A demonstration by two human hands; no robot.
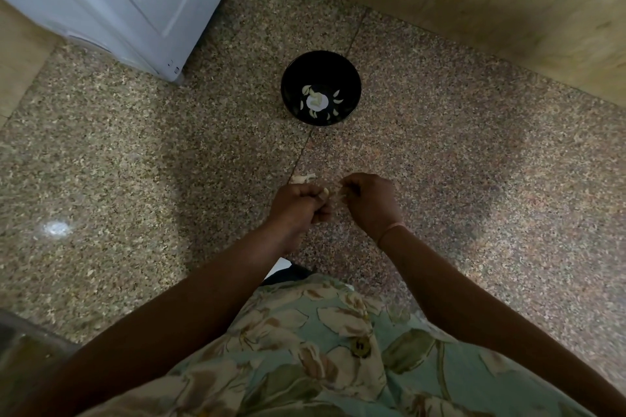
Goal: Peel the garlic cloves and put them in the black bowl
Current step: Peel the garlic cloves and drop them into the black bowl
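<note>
— Two hands are at work just past our flowered shirt (305,332). Which step are we on?

— Mid-peel, we judge. Our left hand (299,205) is curled round a garlic clove (326,192), and its pale tip shows at the fingertips. Our right hand (369,198) pinches a bit of papery skin (342,194) right beside it.

— Is the clove bare yet?

— We cannot tell. The fingers hide most of it.

— And beyond the hands?

— A scrap of husk (304,178) lies on the floor (135,162) just past our left hand. Farther off sits the black bowl (294,78), well apart from us, with several peeled cloves (306,90) in its bottom.

— So what does the next move call for?

— We strip off whatever skin is left and let it drop. Then we reach well forward and let the clove go over the bowl's mouth, not short of it.
</note>
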